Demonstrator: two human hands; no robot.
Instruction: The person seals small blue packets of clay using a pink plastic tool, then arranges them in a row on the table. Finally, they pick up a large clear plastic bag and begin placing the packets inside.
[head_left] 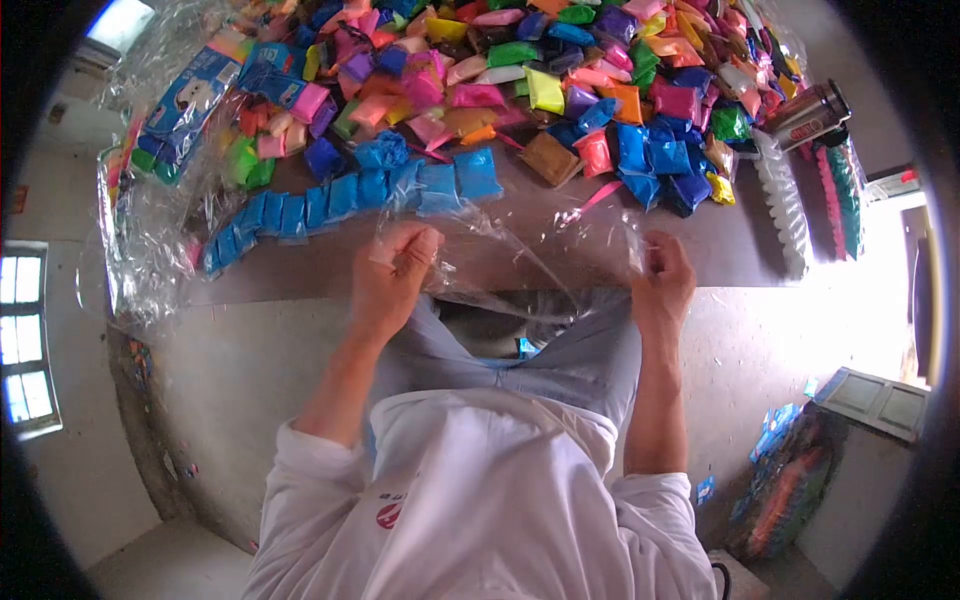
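A clear plastic bag [535,262] is stretched between my two hands above the table's near edge. My left hand [400,268] pinches one side of it, thumb pressed over the fingers. On the other side, the fingers of my right hand [664,268] are closed on the film. Just beyond my left hand, a row of small blue packets [343,196] lies side by side, curving toward the left. A thin pink strip or tool [602,194] lies behind the bag, partly seen through the film.
A large heap of colourful packets [490,75] covers the far part of the brown table [720,240]. Loose clear wrapping [145,270] and blue printed packs [192,100] sit at left. A metallic cylinder [808,115] and a clear ridged strip [782,205] lie at right.
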